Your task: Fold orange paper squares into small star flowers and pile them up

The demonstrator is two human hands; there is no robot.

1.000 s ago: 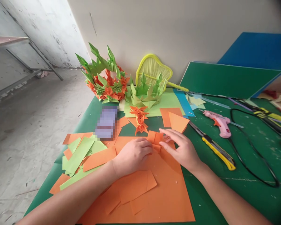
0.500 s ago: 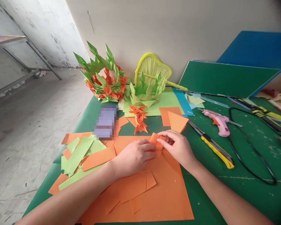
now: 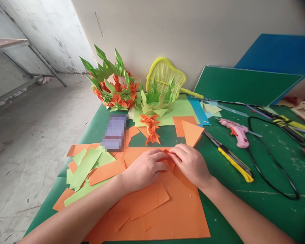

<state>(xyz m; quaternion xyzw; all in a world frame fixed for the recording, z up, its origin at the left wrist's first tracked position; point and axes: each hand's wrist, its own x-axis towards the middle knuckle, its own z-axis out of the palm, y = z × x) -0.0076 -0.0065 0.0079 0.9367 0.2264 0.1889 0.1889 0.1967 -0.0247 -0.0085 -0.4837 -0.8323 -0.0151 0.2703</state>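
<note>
Between my fingertips is a small folded piece of orange paper [image 3: 171,165], mostly covered by my hands. My left hand [image 3: 145,169] is closed on its left side, and my right hand [image 3: 191,164] pinches it from the right. Both hands rest over a large orange sheet [image 3: 185,217] lying on the green table. Cut orange strips [image 3: 147,203] lie on that sheet near my left forearm. Just beyond my hands stand several folded orange paper flowers [image 3: 151,128].
Behind are an orange-and-green paper crown [image 3: 114,88], a green paper crown [image 3: 159,101] and a yellow net-like fan [image 3: 165,73]. Green paper scraps [image 3: 86,167] and a blurred-out rectangular object [image 3: 114,132] lie left. Right are a utility knife [image 3: 234,162] and a corded pink glue gun [image 3: 237,132].
My right hand has turned over the paper and moved slightly left, its fingers closing nearer my left hand. The orange piece now shows less. My left hand stays nearly still.
</note>
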